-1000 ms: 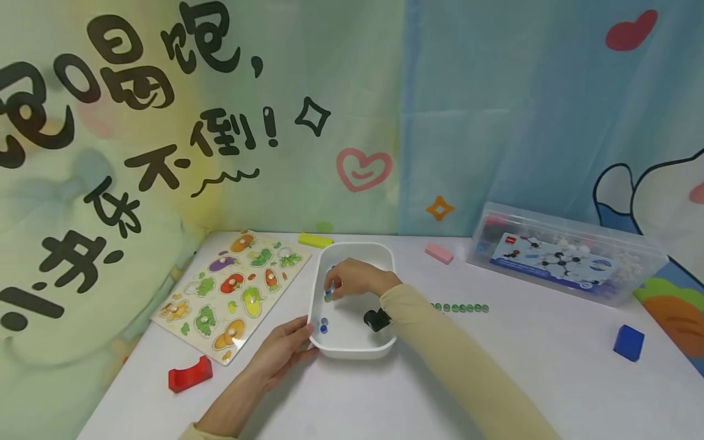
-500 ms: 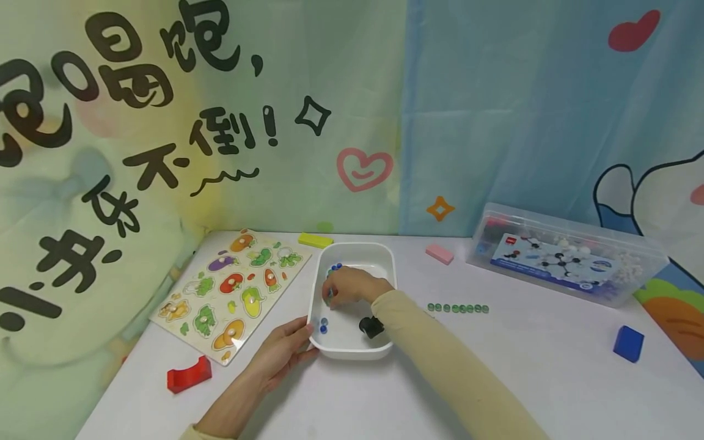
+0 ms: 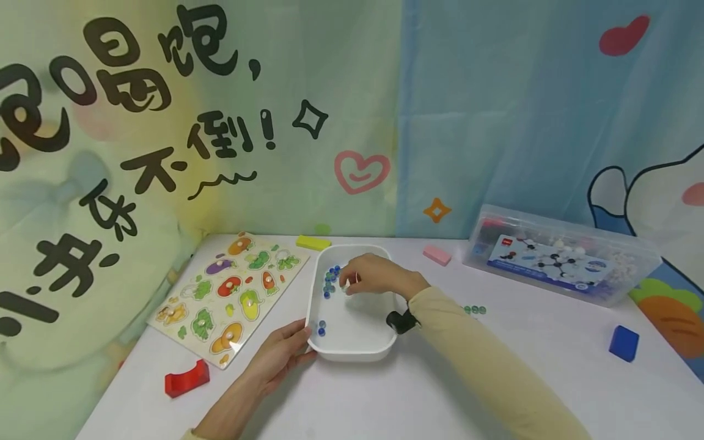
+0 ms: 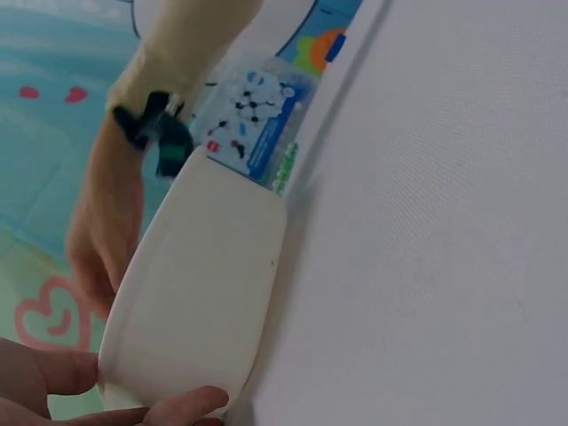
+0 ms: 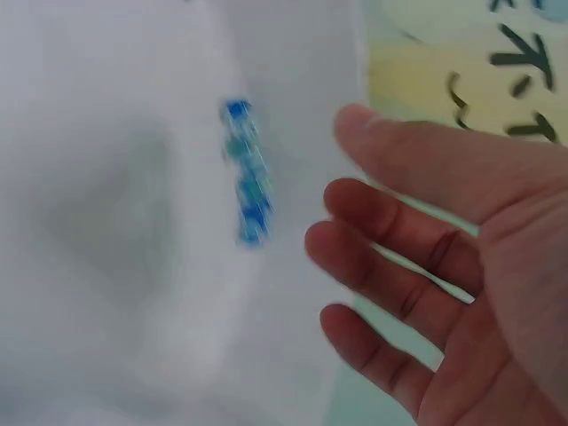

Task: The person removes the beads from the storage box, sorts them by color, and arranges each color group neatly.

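My left hand grips a white plastic tray by its near left corner; in the left wrist view its fingertips lie against the outer wall of the tray. Over the tray's inside hovers my right hand. In the right wrist view the right hand has its fingers loosely bent and spread, holding nothing. Several small blue and green glass beads cluster along the tray's left wall, also showing blurred as beads beyond the fingertips. Two blue beads lie nearer the left hand.
A short row of green beads shows beside the right sleeve. A vegetable puzzle board lies left. Around are a red arched block, yellow block, pink block, blue block and clear box.
My right hand has drawn back to the right from the tray's left wall, its fingers loosened, uncovering the bead cluster. The right sleeve now covers more of the green row. My left hand stays put.
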A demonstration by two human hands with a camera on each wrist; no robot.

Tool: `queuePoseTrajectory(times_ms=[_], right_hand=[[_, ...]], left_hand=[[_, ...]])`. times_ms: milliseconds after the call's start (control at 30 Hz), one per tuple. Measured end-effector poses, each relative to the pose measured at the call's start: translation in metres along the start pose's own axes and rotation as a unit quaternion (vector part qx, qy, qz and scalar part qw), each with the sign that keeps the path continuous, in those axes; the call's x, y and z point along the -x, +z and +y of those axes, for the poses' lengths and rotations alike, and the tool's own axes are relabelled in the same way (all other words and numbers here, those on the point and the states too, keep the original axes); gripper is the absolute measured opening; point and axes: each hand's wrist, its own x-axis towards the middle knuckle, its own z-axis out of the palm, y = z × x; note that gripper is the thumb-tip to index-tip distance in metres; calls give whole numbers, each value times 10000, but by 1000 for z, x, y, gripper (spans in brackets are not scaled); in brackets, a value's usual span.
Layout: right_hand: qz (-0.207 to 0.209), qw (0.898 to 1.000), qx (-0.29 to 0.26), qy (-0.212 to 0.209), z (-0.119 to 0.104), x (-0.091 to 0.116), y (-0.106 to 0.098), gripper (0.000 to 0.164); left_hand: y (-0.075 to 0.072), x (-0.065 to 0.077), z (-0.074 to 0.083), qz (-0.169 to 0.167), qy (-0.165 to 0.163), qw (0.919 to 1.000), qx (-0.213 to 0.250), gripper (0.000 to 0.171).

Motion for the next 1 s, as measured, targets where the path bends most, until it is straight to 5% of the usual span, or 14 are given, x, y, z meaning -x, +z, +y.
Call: queuePoseTrajectory(times_ms=[300, 600, 1000], right_hand=[[1087, 9928, -451, 205, 62, 96, -31, 18], [1191, 9842, -516, 1204, 129, 183, -21, 20], [1366, 9745, -428, 1726, 174, 225, 28, 18]], left_hand=[[-1, 0, 2, 91, -182, 9997, -112, 52], [2, 0, 0, 35, -144, 9999, -31, 53], [3, 0, 0, 100, -119, 9999, 38, 53]])
